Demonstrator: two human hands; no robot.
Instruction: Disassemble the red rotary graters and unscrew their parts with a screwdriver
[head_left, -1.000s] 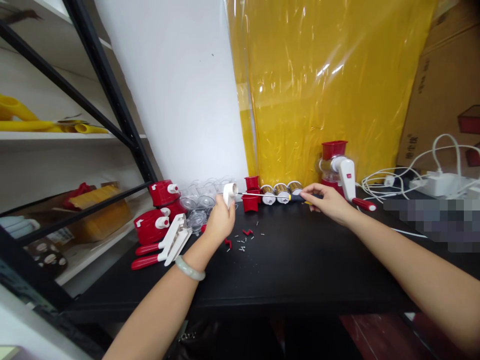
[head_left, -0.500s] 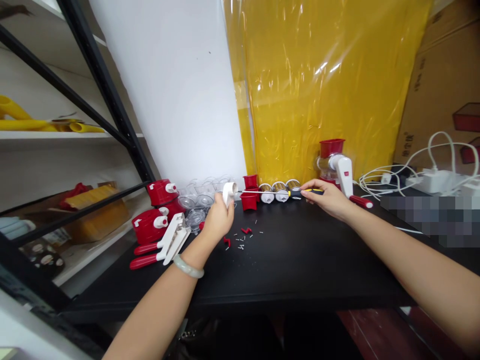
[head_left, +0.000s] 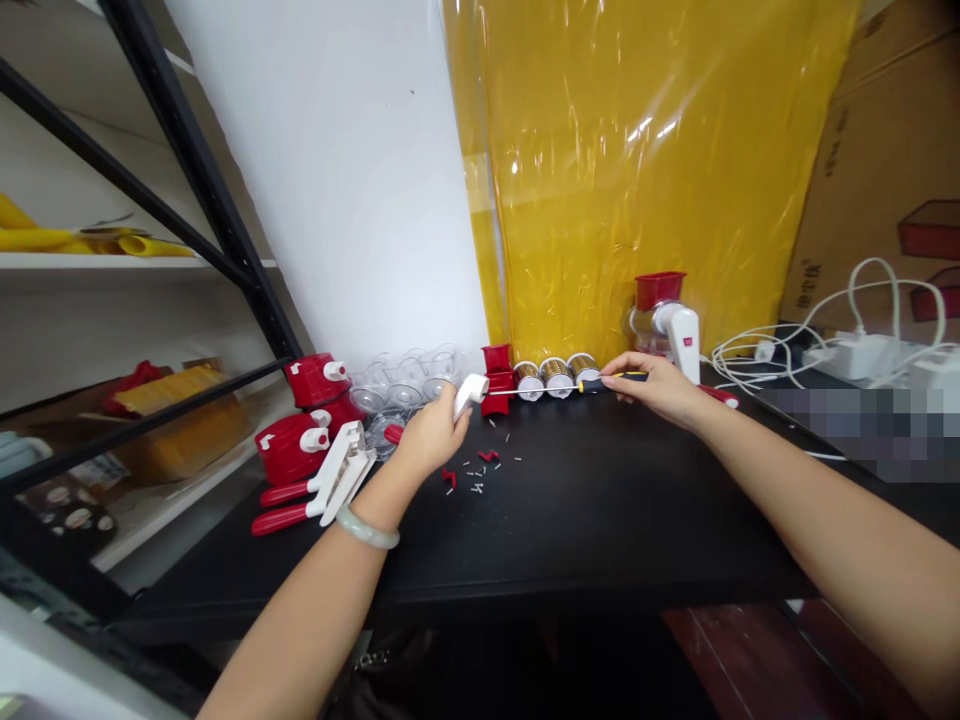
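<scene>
My left hand is closed around a white plastic crank handle, its round end turned to the right. A red piece shows at the lower edge of that hand. In my right hand is a screwdriver with a black and yellow grip, pinched by the fingers. Its long thin shaft lies level and reaches the open end of the handle; the tip is hidden. On the black table below lie several small screws and two small red clips.
Red grater bodies and white handles with red grips stand left. Clear plastic cups, red hoppers and metal grating drums line the back. An assembled grater and white cables are at right.
The crank handle in my left hand has tilted, its round end now facing more to the right. The screwdriver stays at its end. The whole view has shifted slightly.
</scene>
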